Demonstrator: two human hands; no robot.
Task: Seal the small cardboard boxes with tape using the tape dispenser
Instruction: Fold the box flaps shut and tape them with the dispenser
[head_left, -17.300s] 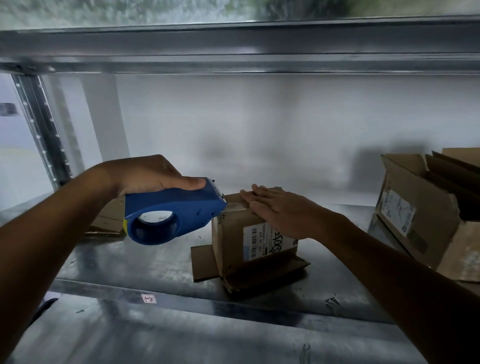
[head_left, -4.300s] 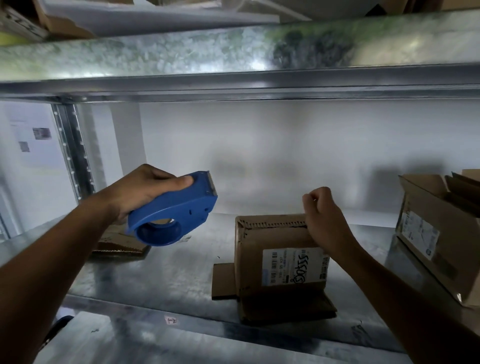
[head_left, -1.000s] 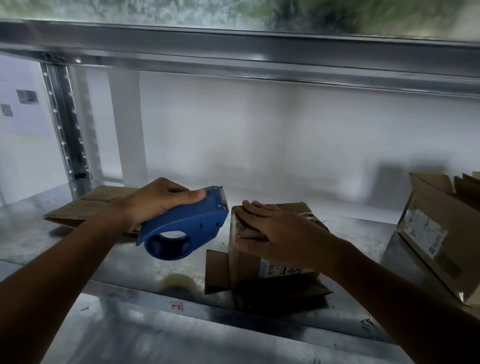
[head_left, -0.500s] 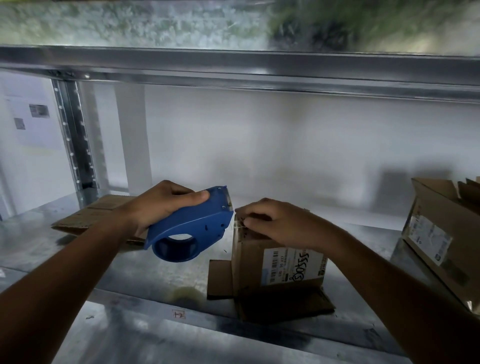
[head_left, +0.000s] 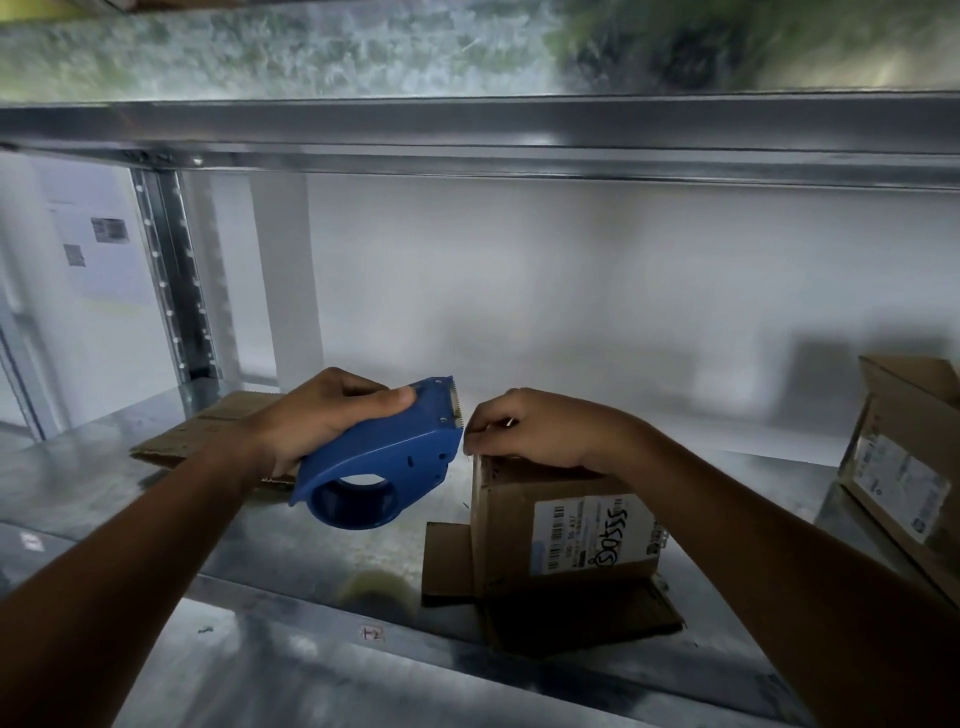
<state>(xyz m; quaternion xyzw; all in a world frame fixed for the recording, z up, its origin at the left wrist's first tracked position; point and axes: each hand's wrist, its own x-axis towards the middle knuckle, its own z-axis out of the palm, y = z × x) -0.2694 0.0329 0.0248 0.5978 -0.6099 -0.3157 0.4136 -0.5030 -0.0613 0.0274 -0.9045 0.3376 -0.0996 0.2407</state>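
A small cardboard box (head_left: 561, 535) with a white label stands on the metal shelf (head_left: 291, 551), on top of flat cardboard pieces. My left hand (head_left: 322, 421) grips the blue tape dispenser (head_left: 384, 467), holding it just left of the box's top left corner, toothed blade up. My right hand (head_left: 540, 431) rests on the box's top, fingers curled and pinching at the top left edge, right by the dispenser's blade. Whether tape runs between them is too faint to tell.
A larger open cardboard box (head_left: 909, 467) stands at the right edge of the shelf. A flattened cardboard sheet (head_left: 208, 426) lies behind my left hand. An upper shelf beam (head_left: 467, 135) hangs low overhead, and a perforated upright post (head_left: 176, 280) stands at the left.
My right hand went from lying flat on the box top to curled fingers pinching at its left edge. The dispenser lifted slightly and stays close to that corner.
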